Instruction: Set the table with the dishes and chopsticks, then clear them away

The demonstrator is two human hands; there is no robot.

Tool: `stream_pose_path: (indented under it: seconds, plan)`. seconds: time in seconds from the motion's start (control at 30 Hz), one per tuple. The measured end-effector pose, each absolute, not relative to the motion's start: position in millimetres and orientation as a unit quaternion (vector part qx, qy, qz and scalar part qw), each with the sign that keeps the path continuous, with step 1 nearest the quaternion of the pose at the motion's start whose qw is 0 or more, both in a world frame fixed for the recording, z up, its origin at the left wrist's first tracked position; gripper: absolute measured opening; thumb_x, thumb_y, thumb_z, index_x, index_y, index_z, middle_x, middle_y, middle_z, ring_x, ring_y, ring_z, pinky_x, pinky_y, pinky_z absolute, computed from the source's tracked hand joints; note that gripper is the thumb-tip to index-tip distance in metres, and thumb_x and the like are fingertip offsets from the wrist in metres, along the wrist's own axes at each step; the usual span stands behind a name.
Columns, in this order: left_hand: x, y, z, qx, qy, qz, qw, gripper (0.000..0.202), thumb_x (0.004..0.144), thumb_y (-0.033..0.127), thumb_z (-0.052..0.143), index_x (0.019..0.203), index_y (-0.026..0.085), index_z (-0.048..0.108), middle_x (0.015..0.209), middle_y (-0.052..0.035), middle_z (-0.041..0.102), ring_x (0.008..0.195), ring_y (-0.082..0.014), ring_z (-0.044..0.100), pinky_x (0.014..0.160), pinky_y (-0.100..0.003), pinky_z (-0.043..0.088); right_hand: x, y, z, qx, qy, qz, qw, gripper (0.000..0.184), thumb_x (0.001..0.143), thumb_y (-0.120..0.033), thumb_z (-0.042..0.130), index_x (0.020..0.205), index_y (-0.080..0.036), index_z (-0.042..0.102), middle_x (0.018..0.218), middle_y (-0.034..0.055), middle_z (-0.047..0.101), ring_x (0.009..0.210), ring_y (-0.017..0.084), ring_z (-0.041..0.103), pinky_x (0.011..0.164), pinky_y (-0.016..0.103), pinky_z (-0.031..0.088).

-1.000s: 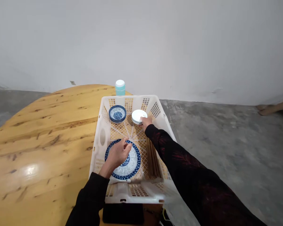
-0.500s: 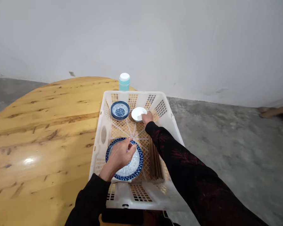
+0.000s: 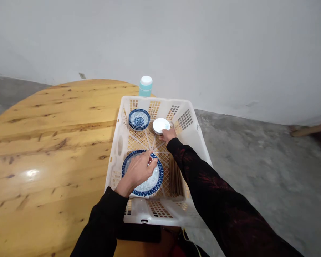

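A white lattice crate [image 3: 195, 137] stands on the edge of a round wooden table [image 3: 48, 135]. My left hand [image 3: 137, 171] lies over a blue-rimmed plate [image 3: 156, 182] in the crate's near half, fingers curled onto it. At the far end my right hand [image 3: 168, 135] grips the near edge of a small white dish [image 3: 160, 125]. A stack of small blue patterned dishes [image 3: 139, 118] sits to the left of that dish. Dark chopsticks [image 3: 174, 176] lie along the crate's right side.
A teal bottle with a white cap [image 3: 145, 85] stands on the table just behind the crate. A dark flat object [image 3: 139, 233] lies under the crate's near edge. Grey concrete floor [image 3: 256, 167] lies to the right, and a wooden plank [image 3: 310, 129] rests by the white wall.
My right hand has stayed on the white dish and drawn it slightly nearer. My left hand's fingers have settled more onto the plate. The camera has shifted, so the crate sits higher in view.
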State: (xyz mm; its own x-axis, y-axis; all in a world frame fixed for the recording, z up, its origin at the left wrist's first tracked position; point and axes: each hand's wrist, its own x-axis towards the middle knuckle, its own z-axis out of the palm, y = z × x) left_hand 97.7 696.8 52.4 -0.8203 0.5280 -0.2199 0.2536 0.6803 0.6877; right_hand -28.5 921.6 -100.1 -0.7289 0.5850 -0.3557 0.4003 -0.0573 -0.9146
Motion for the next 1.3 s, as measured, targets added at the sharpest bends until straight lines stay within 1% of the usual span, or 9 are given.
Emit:
stream_pose_path:
  seconds: [0.13, 0.23, 0.47, 0.57, 0.7, 0.9, 1.03, 1.17, 1.3]
  plan:
    - [98, 695, 48, 0.219, 0.896, 0.334, 0.194, 0.042, 0.097, 0.036, 0.043, 0.129, 0.015, 0.060, 0.098, -0.0070, 0.076, 0.092, -0.0224, 0.070, 0.084, -0.030, 0.049, -32, 916, -97, -0.404, -0.633, 0.655, 0.084, 0.047, 0.073, -0.002, 0.052, 0.119, -0.012, 0.055, 0.095, 0.0075, 0.062, 0.072, 0.015, 0.062, 0.056, 0.029, 0.061]
    - [98, 695, 47, 0.219, 0.897, 0.332, 0.193, 0.042, 0.097, 0.035, 0.043, 0.129, 0.015, 0.060, 0.099, -0.0074, 0.076, 0.093, -0.0231, 0.070, 0.085, -0.031, 0.049, -35, 916, -93, -0.418, -0.608, 0.668, 0.095, 0.049, 0.071, -0.001, 0.052, 0.118, -0.016, 0.055, 0.099, 0.0071, 0.062, 0.076, 0.015, 0.063, 0.055, 0.027, 0.061]
    - [98, 695, 48, 0.212, 0.901, 0.322, 0.201, 0.042, 0.098, 0.035, 0.044, 0.131, 0.014, 0.058, 0.109, -0.0097, 0.075, 0.102, -0.0255, 0.070, 0.089, -0.033, 0.049, -43, 917, -90, -0.439, -0.577, 0.680, 0.105, 0.044, 0.071, -0.001, 0.052, 0.112, -0.016, 0.055, 0.096, 0.0061, 0.060, 0.075, 0.015, 0.063, 0.057, 0.031, 0.063]
    - [98, 695, 49, 0.209, 0.903, 0.317, 0.201, 0.040, 0.098, 0.035, 0.044, 0.130, 0.015, 0.059, 0.108, -0.0095, 0.076, 0.101, -0.0256, 0.070, 0.089, -0.034, 0.050, -44, 917, -89, -0.442, -0.571, 0.683, 0.108, 0.042, 0.071, 0.000, 0.051, 0.111, -0.016, 0.055, 0.097, 0.0061, 0.060, 0.074, 0.014, 0.062, 0.058, 0.032, 0.063]
    - [97, 694, 49, 0.207, 0.907, 0.316, 0.189, 0.040, 0.099, 0.037, 0.044, 0.129, 0.016, 0.060, 0.106, -0.0088, 0.076, 0.100, -0.0244, 0.070, 0.089, -0.032, 0.050, -43, 915, -88, -0.442, -0.569, 0.684, 0.117, 0.044, 0.070, 0.000, 0.051, 0.111, -0.016, 0.055, 0.098, 0.0058, 0.061, 0.074, 0.014, 0.062, 0.059, 0.032, 0.063]
    - [97, 693, 51, 0.201, 0.905, 0.323, 0.191, 0.040, 0.098, 0.035, 0.044, 0.129, 0.015, 0.061, 0.107, -0.0094, 0.076, 0.101, -0.0257, 0.070, 0.091, -0.035, 0.050, -43, 914, -88, -0.447, -0.563, 0.684, 0.123, 0.044, 0.069, 0.000, 0.049, 0.109, -0.016, 0.055, 0.099, 0.0057, 0.061, 0.074, 0.014, 0.062, 0.060, 0.031, 0.063]
    - [97, 692, 55, 0.198, 0.906, 0.320, 0.192, 0.038, 0.098, 0.034, 0.044, 0.128, 0.016, 0.061, 0.108, -0.0090, 0.076, 0.102, -0.0249, 0.071, 0.090, -0.034, 0.051, -45, 917, -92, -0.450, -0.560, 0.684, 0.127, 0.044, 0.069, 0.000, 0.050, 0.109, -0.018, 0.054, 0.100, 0.0047, 0.060, 0.075, 0.014, 0.061, 0.060, 0.032, 0.063]
    - [96, 692, 57, 0.195, 0.907, 0.320, 0.193, 0.039, 0.098, 0.034, 0.045, 0.129, 0.015, 0.060, 0.111, -0.0098, 0.076, 0.105, -0.0258, 0.070, 0.092, -0.036, 0.051, -48, 921, -97, -0.443, -0.562, 0.686, 0.128, 0.044, 0.068, -0.002, 0.052, 0.109, -0.019, 0.055, 0.097, 0.0032, 0.061, 0.074, 0.014, 0.061, 0.058, 0.034, 0.063]
    - [94, 692, 57, 0.194, 0.908, 0.315, 0.197, 0.040, 0.098, 0.034, 0.045, 0.131, 0.016, 0.059, 0.114, -0.0100, 0.076, 0.107, -0.0268, 0.070, 0.092, -0.037, 0.051, -52, 927, -105, -0.431, -0.567, 0.689, 0.132, 0.043, 0.068, -0.002, 0.052, 0.109, -0.017, 0.056, 0.095, 0.0046, 0.061, 0.074, 0.015, 0.061, 0.057, 0.037, 0.063]
